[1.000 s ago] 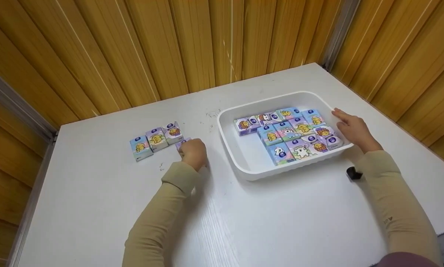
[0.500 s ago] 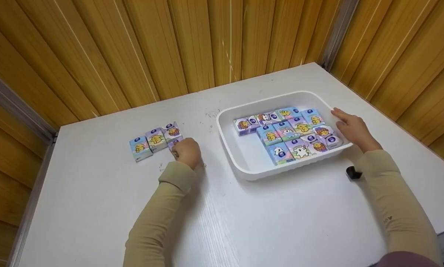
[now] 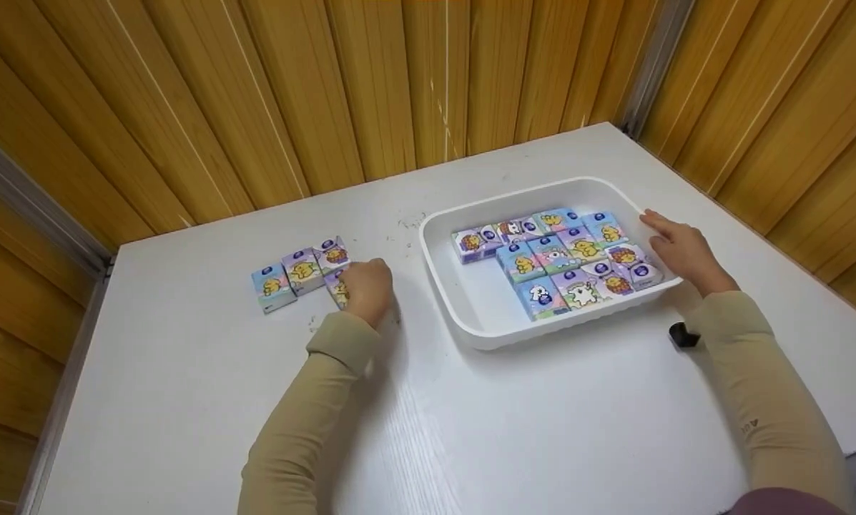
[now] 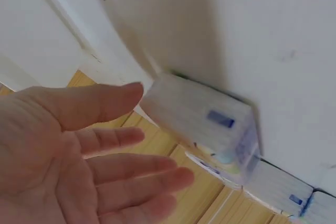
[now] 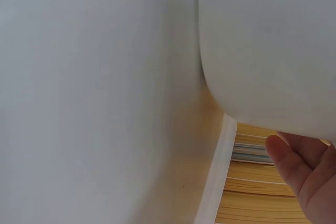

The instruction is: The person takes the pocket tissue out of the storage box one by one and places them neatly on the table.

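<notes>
My left hand point(image 3: 371, 287) is beside a purple packet point(image 3: 337, 288), which looks like a pocket tissue pack. In the left wrist view, the fingers of the left hand point(image 4: 100, 166) are extended and the thumb tip is close to the end of the packet point(image 4: 197, 111). Several similar packets point(image 3: 302, 270) with cartoon animals lie in a staggered group beyond it. My right hand point(image 3: 685, 250) rests at the right rim of a white tray point(image 3: 463, 329), fingers lying along the edge. Its thumb point(image 5: 286, 161) shows below the tray wall in the right wrist view.
Inside the tray, several packets point(image 3: 556, 254) lie flat, mostly toward the right; bare tray floor shows at front left. A small black object point(image 3: 683, 335) is on the white table point(image 3: 542, 429) near the right forearm. Wood-patterned panels point(image 3: 370, 86) border the table.
The purple packet has moved left and away against the others on the table. My left hand has shifted slightly, uncovering more of it, and its fingers are loosened. The right hand has stayed put.
</notes>
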A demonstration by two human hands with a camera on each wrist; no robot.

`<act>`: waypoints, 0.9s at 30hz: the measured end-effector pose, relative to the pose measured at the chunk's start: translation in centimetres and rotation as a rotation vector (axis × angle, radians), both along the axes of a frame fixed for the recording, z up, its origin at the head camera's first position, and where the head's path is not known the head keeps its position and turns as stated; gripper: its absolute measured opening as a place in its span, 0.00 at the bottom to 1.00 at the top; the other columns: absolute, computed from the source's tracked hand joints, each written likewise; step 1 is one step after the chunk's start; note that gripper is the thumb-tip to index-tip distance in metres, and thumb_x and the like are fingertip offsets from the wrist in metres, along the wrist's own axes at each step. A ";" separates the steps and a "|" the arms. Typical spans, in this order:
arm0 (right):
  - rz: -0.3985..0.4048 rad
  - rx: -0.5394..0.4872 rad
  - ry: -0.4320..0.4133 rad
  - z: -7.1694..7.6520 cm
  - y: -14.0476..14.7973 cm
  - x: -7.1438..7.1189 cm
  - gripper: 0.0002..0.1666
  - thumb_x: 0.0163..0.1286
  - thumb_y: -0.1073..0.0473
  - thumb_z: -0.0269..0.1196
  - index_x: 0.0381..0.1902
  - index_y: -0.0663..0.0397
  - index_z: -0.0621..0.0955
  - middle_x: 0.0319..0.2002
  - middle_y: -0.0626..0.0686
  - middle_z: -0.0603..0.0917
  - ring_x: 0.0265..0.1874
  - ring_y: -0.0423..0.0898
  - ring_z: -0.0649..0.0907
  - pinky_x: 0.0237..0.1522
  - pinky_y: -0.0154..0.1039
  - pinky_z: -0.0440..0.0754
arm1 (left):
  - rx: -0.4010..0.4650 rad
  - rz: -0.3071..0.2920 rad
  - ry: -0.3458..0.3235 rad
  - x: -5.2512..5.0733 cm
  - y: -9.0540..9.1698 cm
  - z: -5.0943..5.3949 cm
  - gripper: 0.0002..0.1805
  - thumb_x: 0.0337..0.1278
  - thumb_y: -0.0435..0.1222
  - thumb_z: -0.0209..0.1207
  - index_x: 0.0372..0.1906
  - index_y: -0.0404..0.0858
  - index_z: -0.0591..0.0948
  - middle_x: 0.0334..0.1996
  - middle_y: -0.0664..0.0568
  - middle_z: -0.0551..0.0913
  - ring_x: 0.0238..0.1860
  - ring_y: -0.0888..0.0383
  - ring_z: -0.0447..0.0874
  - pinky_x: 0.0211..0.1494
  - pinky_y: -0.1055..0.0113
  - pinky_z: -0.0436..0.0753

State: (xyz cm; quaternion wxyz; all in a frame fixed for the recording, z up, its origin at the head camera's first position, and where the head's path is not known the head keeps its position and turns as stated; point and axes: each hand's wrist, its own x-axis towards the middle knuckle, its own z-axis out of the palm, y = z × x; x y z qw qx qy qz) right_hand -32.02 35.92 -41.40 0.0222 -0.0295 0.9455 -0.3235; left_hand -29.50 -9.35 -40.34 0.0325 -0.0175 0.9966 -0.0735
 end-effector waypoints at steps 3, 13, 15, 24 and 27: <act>0.004 0.005 0.006 -0.1 0.0 0.0 0.28 0.68 0.62 0.42 0.66 0.55 0.55 0.68 0.55 0.48 0.66 0.62 0.50 0.64 0.59 0.46 | 0.005 -0.105 0.215 0.0 0.9 0.5 0.08 0.56 0.32 0.49 0.34 0.33 0.78 0.28 0.45 0.82 0.30 0.52 0.81 0.33 0.61 0.80; -0.003 -0.004 -0.006 -0.1 0.1 0.0 0.28 0.69 0.61 0.41 0.66 0.53 0.54 0.68 0.55 0.47 0.66 0.61 0.49 0.64 0.58 0.46 | 0.212 -0.415 0.574 0.7 5.1 0.6 0.05 0.45 0.31 0.54 0.30 0.37 0.78 0.26 0.49 0.80 0.25 0.52 0.79 0.26 0.62 0.78; -0.004 -0.008 -0.015 -0.1 0.0 0.0 0.28 0.68 0.61 0.41 0.66 0.53 0.54 0.68 0.55 0.47 0.66 0.61 0.49 0.64 0.58 0.45 | 0.233 -0.447 0.516 0.7 5.7 0.3 0.08 0.44 0.31 0.54 0.33 0.36 0.78 0.31 0.48 0.81 0.29 0.52 0.80 0.30 0.62 0.79; -0.013 -0.030 -0.038 -0.1 -0.1 0.0 0.28 0.69 0.60 0.41 0.67 0.51 0.52 0.69 0.53 0.45 0.67 0.60 0.47 0.64 0.58 0.45 | 0.232 -0.408 0.172 -1.2 6.9 -0.5 0.28 0.48 0.39 0.56 0.57 0.35 0.68 0.59 0.42 0.68 0.59 0.48 0.67 0.61 0.58 0.66; -0.013 -0.035 -0.028 0.0 -0.1 0.1 0.28 0.69 0.60 0.41 0.67 0.52 0.53 0.69 0.54 0.46 0.67 0.60 0.48 0.64 0.58 0.46 | 0.191 -0.407 0.118 -1.7 7.4 -0.6 0.28 0.49 0.39 0.54 0.59 0.36 0.66 0.60 0.44 0.67 0.61 0.49 0.65 0.64 0.58 0.63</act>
